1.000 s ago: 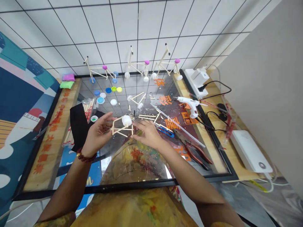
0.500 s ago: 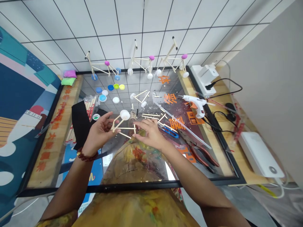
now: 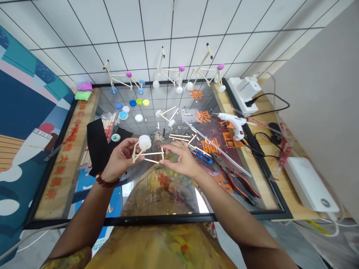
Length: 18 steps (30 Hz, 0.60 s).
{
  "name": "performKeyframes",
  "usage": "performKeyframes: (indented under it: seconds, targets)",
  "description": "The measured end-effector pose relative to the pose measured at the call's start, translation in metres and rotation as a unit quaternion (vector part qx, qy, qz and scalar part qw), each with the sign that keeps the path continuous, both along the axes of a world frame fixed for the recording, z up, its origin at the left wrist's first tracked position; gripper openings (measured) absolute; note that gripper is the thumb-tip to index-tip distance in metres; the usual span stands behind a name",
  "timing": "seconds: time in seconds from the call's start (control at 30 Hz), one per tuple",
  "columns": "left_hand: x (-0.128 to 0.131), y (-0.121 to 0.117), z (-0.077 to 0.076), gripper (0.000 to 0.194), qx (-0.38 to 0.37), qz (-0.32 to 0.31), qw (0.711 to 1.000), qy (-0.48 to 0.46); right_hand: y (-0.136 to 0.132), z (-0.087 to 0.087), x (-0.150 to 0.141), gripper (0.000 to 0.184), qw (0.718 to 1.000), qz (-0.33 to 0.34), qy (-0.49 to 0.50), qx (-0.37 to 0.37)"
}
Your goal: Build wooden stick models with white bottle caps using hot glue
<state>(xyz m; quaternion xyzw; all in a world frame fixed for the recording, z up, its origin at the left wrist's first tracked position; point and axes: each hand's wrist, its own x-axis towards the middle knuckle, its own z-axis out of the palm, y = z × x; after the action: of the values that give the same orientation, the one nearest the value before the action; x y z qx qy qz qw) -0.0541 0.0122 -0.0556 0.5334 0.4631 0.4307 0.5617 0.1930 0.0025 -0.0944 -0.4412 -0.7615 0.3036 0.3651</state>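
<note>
Our left hand (image 3: 122, 158) grips a stick frame (image 3: 153, 153) near centre, towards eight o'clock; our right hand (image 3: 181, 158) pinches its three-o'clock end. Beyond, at three o'clock, lie blue snips (image 3: 203, 156).

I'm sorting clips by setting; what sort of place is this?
Likely a craft or model-making workspace, judging by the glue gun, the wheeled stick models and the held stick frame.

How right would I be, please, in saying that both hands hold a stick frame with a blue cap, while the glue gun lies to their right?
The cap is white, not blue, as the head view shows. The left hand and right hand do hold the stick frame, with the glue gun to their right.
</note>
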Motion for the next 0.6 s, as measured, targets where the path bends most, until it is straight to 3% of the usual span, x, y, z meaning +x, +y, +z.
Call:
performKeyframes:
  seconds: [0.23,0.4,0.6]
  targets:
    - [0.0035,-0.0066,0.0044,0.060,0.050,-0.020,0.998,0.020,0.0019,0.0067,0.0053,0.038,0.997,0.021,0.069,0.005]
    - [0.0043,-0.0073,0.0038,0.054,0.031,-0.040,0.998,0.024,0.0018,0.0072,0.0068,0.036,0.997,0.024,0.076,0.019]
    - [0.0041,-0.0083,0.0049,0.050,0.062,-0.028,0.996,0.053,0.0016,0.0080,0.0087,0.036,0.996,0.038,0.075,0.020]
